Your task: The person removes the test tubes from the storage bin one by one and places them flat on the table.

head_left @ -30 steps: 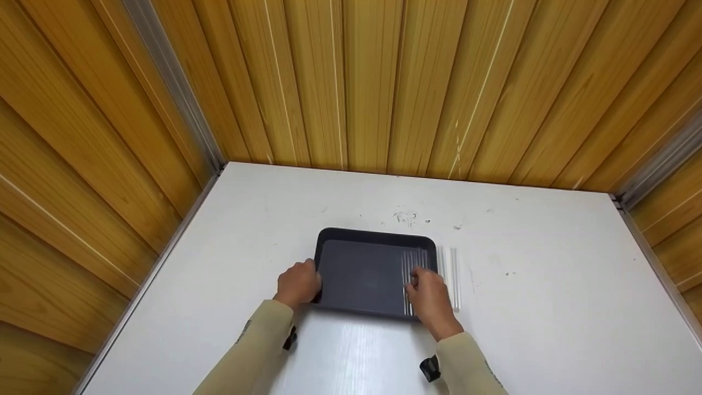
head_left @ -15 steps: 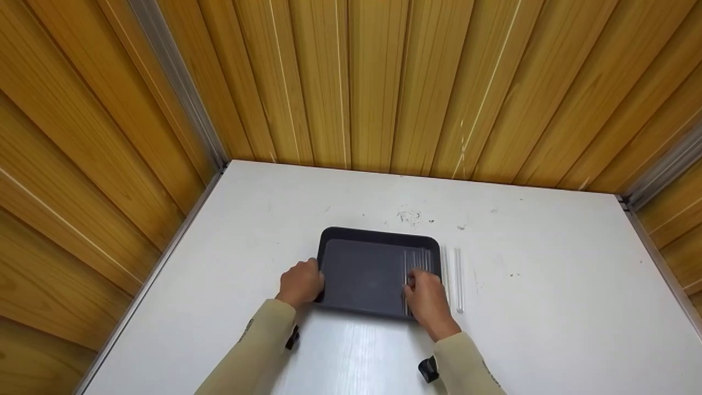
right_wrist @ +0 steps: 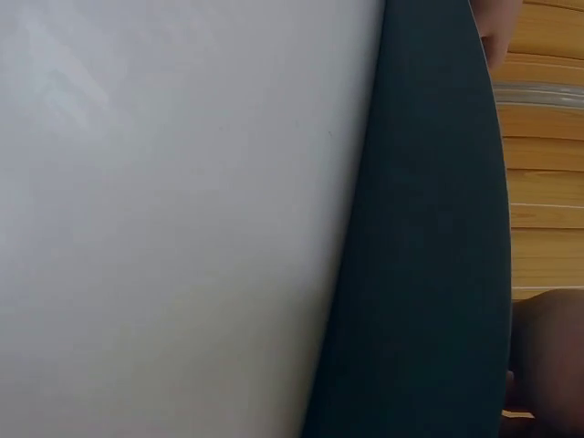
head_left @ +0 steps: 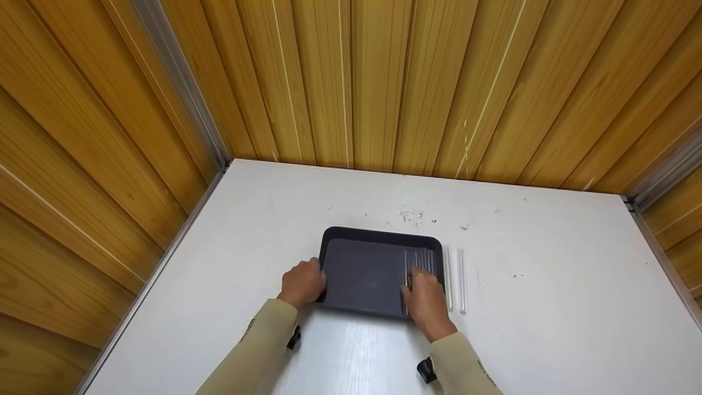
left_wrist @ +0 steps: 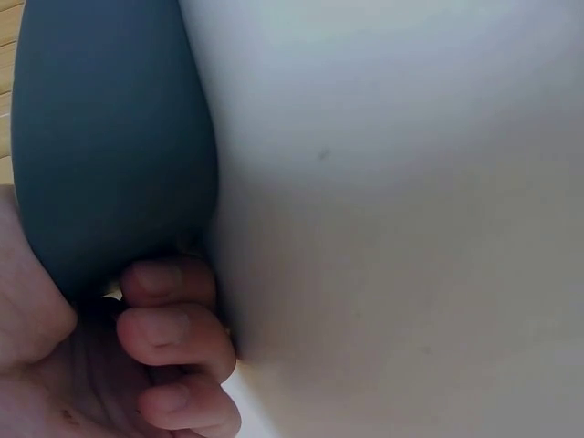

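Observation:
A dark grey rectangular tray (head_left: 356,274) lies on the white table in the head view. Its left rim is gripped by my left hand (head_left: 303,282); the left wrist view shows that hand's curled fingers (left_wrist: 173,333) against the tray's outer wall (left_wrist: 119,137). Inside the tray, at its right end, several thin clear rods (head_left: 425,258) lie side by side. My right hand (head_left: 426,304) reaches over the right part, its thumb and fingers pinching around the leftmost rod (head_left: 406,258). The pinch itself is partly hidden behind the knuckles. The right wrist view shows mainly the tray's outer wall (right_wrist: 420,219).
Two more clear rods (head_left: 462,282) lie on the table just right of the tray. Wood-patterned panels (head_left: 373,82) stand behind the white table (head_left: 548,307) and at both sides. Small dark marks (head_left: 411,216) spot the surface beyond the tray.
My right hand has shifted slightly left across the rods, and its fingers have drawn closer together. A gap now separates the leftmost rod from the others. My left hand keeps its hold on the tray.

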Available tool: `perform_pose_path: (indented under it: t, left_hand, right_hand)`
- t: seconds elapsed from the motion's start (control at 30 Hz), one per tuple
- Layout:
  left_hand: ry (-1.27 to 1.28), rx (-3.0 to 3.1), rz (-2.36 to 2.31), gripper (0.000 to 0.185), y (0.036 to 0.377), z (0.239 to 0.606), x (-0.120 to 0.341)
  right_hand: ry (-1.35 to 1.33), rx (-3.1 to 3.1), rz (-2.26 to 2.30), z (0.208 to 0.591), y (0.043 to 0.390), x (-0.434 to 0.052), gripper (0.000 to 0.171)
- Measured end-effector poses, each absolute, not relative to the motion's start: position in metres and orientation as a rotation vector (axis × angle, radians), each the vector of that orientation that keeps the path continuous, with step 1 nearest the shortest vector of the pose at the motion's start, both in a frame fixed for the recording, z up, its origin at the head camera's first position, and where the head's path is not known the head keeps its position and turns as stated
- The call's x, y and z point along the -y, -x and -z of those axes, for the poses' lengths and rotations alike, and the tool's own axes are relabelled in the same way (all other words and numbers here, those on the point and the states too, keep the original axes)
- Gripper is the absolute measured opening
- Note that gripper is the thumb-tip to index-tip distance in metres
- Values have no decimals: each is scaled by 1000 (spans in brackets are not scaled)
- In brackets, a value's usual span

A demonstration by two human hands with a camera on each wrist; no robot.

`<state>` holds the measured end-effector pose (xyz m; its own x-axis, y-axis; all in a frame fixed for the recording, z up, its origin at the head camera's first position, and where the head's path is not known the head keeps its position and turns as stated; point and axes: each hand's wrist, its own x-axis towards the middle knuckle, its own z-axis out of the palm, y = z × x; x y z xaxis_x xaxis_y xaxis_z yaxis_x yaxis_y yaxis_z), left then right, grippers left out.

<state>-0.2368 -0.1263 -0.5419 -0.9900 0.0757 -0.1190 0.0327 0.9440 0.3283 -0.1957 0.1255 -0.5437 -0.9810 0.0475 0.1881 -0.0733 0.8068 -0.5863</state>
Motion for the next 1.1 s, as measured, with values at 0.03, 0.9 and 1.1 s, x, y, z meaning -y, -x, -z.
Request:
perform_pose_path:
  t: [0.03,0.9,1.1]
  left_hand:
    - [-83,-2970,-499,23,237,542,126]
    - [-83,-2967,-475,23,239,545,125]
    - [-76,-2966,-466,25,238,545,126]
  right_hand:
    - [-25,2801,-912,544,196,-125,21]
    - [-106,2763,-743,551,196,-117,20]
    - [-95,2771,-795,551,196,-117,18]
